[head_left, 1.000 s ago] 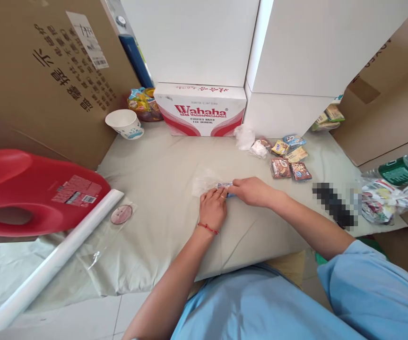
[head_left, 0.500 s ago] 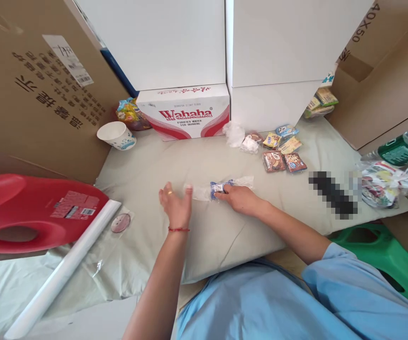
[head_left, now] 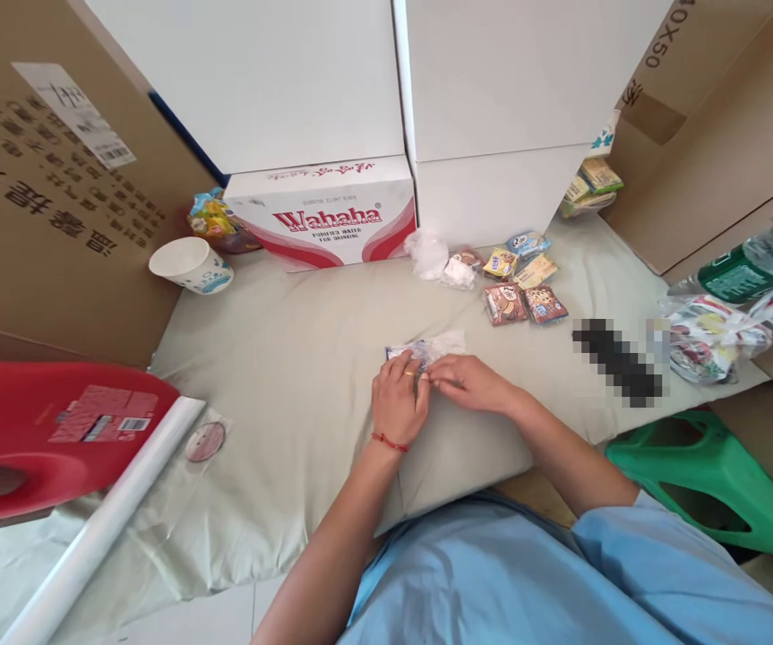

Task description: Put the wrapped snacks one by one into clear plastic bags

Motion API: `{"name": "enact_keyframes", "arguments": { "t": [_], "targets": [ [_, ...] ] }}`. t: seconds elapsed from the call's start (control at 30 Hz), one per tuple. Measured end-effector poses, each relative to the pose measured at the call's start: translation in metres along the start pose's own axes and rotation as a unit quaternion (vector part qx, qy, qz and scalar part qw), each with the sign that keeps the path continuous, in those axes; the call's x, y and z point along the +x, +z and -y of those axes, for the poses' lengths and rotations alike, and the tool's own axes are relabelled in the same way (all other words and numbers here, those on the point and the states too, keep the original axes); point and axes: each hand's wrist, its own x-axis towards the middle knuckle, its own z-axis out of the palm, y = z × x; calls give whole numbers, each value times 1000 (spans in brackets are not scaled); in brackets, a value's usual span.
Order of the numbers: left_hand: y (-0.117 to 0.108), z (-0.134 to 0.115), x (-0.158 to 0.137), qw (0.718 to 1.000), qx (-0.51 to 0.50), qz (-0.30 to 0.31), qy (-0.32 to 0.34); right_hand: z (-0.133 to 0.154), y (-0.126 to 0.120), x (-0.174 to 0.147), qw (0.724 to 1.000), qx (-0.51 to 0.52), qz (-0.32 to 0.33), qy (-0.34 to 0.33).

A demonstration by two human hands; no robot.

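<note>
A small blue-and-white plastic packet (head_left: 399,349) lies on the cloth-covered surface, a crinkled clear wrapper end (head_left: 450,342) reaching out to its right. My left hand (head_left: 399,401) covers its near side, fingers bent over it and thumb against the lower edge. Beside it, my right hand (head_left: 476,383) has fingers and thumb pinched together at the packet's near right edge, almost touching the left thumb. The fingers hide much of the packet, and its print is too small to read.
Several wrapped snacks (head_left: 520,278) lie beyond my hands, near the Wahaha carton (head_left: 332,219). A paper cup (head_left: 191,264) stands at left, above a red plastic jug (head_left: 56,434) and a white roll (head_left: 104,528). At right are a bagged bundle (head_left: 715,336) and a green stool (head_left: 715,484).
My left hand has moved right from beside the wrapper onto the packet. My right fingers have shifted to its near edge. The view has turned slightly right.
</note>
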Motion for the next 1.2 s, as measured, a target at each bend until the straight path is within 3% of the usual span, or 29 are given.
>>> {"name": "enact_keyframes", "arguments": {
  "t": [0.07,0.13,0.2,0.27,0.33,0.47,0.53,0.67,0.9,1.1,1.2],
  "targets": [
    [4,-1,-7,999,47,8,9,-3,-5,-3,988,-52,-108,99],
    [8,-1,-12,997,73,15,19,-7,-9,-4,956,-133,-159,208],
    [11,-1,-15,996,80,18,24,-9,-13,-1,939,-168,-118,276],
    [14,0,-16,997,73,18,26,-8,-16,5,943,-138,-69,296],
    [16,2,-16,998,60,12,28,-2,-18,16,956,-73,-69,275],
    [23,7,-19,999,37,-8,34,21,-8,47,981,2,-96,168],
    [25,11,-23,999,19,-13,45,32,3,63,988,-15,-47,150],
    [23,20,-33,996,-47,-22,75,48,26,82,981,-74,33,177],
    [-1,29,-53,991,-66,-98,67,54,44,86,985,-69,18,157],
    [-37,32,-75,976,-77,-194,59,49,60,73,988,-141,4,66],
    [-48,36,-80,971,-73,-226,25,51,66,66,985,-163,3,60]
  ]
}}
